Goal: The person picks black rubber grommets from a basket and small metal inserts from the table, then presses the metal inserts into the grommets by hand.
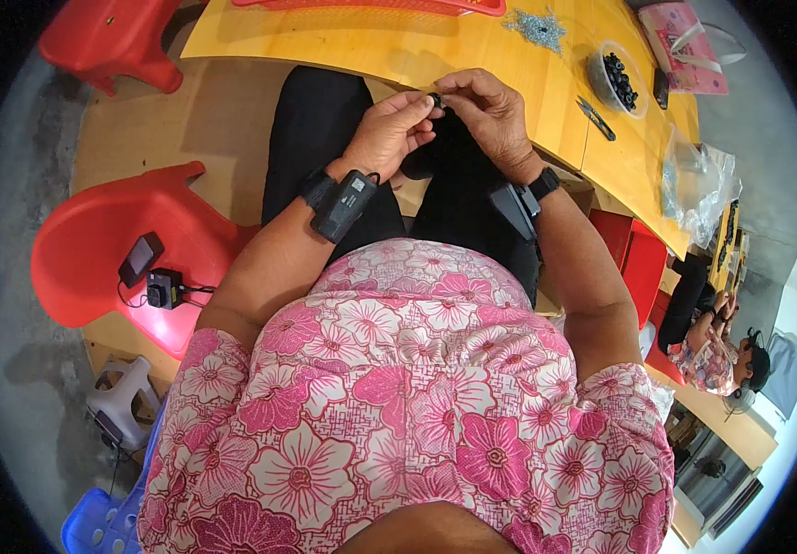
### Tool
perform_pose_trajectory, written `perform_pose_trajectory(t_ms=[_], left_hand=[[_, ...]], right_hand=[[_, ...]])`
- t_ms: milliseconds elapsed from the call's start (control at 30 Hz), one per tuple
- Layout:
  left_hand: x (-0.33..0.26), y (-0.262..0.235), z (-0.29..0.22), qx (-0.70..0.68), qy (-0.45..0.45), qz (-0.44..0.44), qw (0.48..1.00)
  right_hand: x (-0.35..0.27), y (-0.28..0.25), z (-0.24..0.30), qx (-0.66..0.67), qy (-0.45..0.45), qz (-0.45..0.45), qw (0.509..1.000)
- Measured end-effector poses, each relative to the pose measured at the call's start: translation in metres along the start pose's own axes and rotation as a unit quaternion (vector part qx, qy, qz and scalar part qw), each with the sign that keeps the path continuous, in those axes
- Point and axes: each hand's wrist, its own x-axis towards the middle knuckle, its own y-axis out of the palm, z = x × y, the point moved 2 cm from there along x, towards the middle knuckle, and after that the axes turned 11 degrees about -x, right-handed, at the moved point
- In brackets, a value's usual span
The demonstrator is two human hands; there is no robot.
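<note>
Small black ring sat pinched between left hand and right hand over the lap, off the bench; a loosened grip could have dropped it floorward.

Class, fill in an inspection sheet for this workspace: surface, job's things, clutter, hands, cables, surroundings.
Surface: yellow wooden table.
Job's things: small black part pinched between both hands over the lap.
Clutter: clear bowl of black parts, heap of small grey metal pieces, snips, plastic bag.
Hands: left hand and right hand each grip the part.
Cables: thin black lead beside devices on red chair.
Surroundings: another person seated at right.
</note>
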Motion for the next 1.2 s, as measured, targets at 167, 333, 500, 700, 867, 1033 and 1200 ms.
perform_pose_trajectory(t_ms=[167, 333, 500, 700, 867, 1033, 1200], left_hand=[[-0.002, 0.002, -0.005, -0.012, -0.002, 0.039, 0.999], [-0.004, 0.008, -0.005, -0.002, 0.0, 0.032, 0.999], [-0.008, 0.015, -0.006, -0.01, -0.002, 0.031, 0.999], [-0.015, 0.025, -0.002, -0.011, 0.002, 0.038, 0.999], [-0.015, 0.037, -0.001, 0.011, 0.008, 0.053, 0.998], [-0.017, 0.046, -0.005, 0.014, -0.005, 0.064, 0.998], [-0.021, 0.048, -0.004, 0.005, -0.007, 0.065, 0.998]], right_hand=[[-0.006, 0.002, 0.012, 0.077, 0.037, -0.01, 0.996], [-0.008, 0.003, 0.023, 0.087, 0.027, -0.021, 0.996], [-0.014, 0.002, 0.028, 0.121, 0.054, -0.019, 0.991], [-0.018, -0.011, 0.042, -0.038, 0.003, 0.006, 0.999], [-0.019, -0.022, 0.044, -0.054, -0.024, 0.003, 0.998], [-0.026, -0.024, 0.042, 0.028, -0.006, -0.034, 0.999], [-0.031, -0.022, 0.051, 0.058, 0.015, -0.049, 0.997]])
